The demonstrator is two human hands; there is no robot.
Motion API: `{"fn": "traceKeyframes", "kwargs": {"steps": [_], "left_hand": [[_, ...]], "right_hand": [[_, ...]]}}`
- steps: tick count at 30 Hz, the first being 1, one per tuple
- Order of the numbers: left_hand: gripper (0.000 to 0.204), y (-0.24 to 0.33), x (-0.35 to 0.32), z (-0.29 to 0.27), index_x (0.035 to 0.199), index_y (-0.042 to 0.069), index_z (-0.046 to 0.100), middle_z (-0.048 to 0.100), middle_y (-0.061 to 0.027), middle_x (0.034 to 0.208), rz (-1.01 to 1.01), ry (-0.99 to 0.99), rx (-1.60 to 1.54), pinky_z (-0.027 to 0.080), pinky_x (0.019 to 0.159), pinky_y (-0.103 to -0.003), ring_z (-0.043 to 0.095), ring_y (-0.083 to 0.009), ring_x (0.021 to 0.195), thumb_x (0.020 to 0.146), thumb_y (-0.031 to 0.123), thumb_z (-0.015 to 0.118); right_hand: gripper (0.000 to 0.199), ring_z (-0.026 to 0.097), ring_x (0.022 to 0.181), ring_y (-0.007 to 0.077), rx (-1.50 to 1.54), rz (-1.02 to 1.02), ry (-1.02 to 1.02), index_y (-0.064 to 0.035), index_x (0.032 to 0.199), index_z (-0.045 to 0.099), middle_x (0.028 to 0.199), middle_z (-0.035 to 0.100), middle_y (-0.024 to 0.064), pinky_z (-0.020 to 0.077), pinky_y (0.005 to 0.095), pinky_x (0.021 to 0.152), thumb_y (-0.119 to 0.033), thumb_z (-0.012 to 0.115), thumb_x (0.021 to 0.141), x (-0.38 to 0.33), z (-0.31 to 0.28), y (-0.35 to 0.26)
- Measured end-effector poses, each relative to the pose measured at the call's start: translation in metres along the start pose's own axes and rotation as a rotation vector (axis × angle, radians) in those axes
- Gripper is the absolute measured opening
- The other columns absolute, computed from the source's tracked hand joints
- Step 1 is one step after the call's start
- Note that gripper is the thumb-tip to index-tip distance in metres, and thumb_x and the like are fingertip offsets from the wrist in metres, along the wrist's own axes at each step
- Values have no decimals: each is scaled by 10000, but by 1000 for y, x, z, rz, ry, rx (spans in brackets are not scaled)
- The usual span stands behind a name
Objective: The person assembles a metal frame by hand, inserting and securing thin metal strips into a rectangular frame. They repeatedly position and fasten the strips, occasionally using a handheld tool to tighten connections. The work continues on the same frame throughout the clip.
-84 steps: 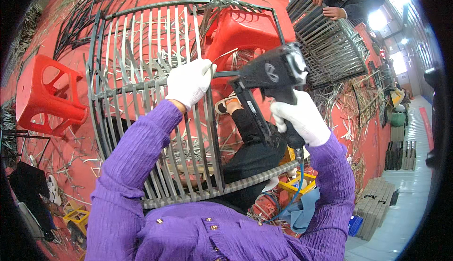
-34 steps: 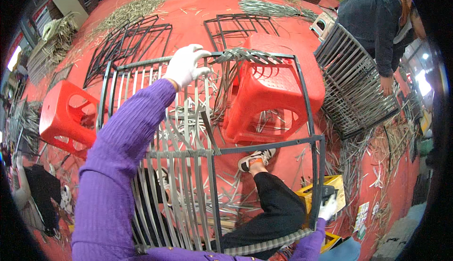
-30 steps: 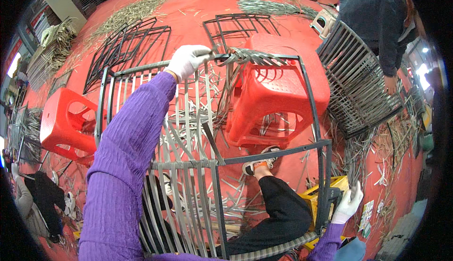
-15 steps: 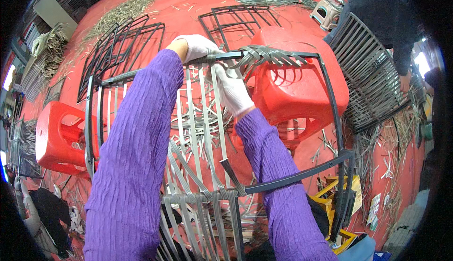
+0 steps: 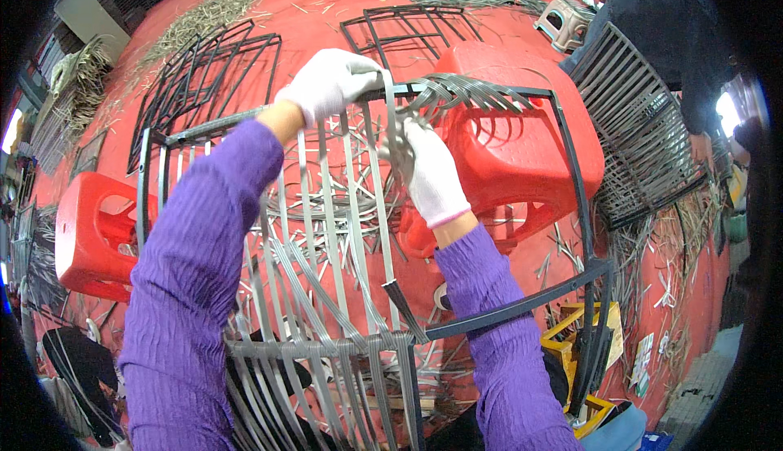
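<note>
Grey strip (image 5: 389, 102), passing over the top bar of a dark metal frame (image 5: 577, 174), between the person's two gloved hands. The left hand (image 5: 333, 84) has its fingers drawn together at the bar, touching the strip; whether they pinch it cannot be told. The right hand (image 5: 432, 172), just below the bar, is closed around a blurred, bunched part of the strip. To its right, a cluster of woven strips (image 5: 473, 92) wraps the bar; below, long pale strips run down to the frame's middle bar (image 5: 522, 301). Behind the frame's right half stands a red stool (image 5: 522, 170); a second stool (image 5: 88, 227), also red, stands to the left. Farther out, dark frames (image 5: 216, 72) lie on the red floor (image 5: 326, 19), and at upper right a person in dark clothing (image 5: 665, 35) bends beside a slatted panel (image 5: 640, 129).
</note>
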State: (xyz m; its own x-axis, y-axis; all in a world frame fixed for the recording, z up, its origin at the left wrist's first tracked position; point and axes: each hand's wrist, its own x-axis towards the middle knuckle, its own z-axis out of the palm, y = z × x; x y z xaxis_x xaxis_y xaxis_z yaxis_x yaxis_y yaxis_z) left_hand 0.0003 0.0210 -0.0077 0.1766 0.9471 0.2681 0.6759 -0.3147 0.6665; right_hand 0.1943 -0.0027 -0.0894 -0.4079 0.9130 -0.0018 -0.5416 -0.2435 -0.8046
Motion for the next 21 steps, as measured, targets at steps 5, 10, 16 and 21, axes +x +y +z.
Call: {"fn": "traceKeyframes", "kwargs": {"steps": [5,10,16,21], "left_hand": [[319,7,39,-12,1011,103,729,724,-88,897,-104,-453,315,540,719,-356,688,-219,775,965,336,515],[350,20,10,6,1001,100,748,719,-147,906,-171,-21,373,525,785,-399,686,-324,852,895,392,585],[340,17,-23,7,1028,80,743,725,-136,895,38,90,72,521,773,-364,692,-286,848,921,356,575],[355,19,-14,4,1048,74,738,728,-136,932,-88,-19,61,518,819,-364,694,-270,883,912,370,597]], "right_hand": [[244,672,884,193,-263,-50,-243,-1,1167,575,976,669,115,547,318,781,-160,466,1017,49,0,7],[374,658,641,222,-840,-185,-251,-23,957,616,763,651,107,529,340,606,-350,440,1003,18,-38,23],[638,595,556,223,-2,703,139,-131,851,589,664,599,51,495,371,537,-640,243,1017,-176,-141,161],[539,689,789,307,-1422,580,-372,-105,981,673,1005,696,145,538,474,705,-550,369,973,-250,-171,152]]}}
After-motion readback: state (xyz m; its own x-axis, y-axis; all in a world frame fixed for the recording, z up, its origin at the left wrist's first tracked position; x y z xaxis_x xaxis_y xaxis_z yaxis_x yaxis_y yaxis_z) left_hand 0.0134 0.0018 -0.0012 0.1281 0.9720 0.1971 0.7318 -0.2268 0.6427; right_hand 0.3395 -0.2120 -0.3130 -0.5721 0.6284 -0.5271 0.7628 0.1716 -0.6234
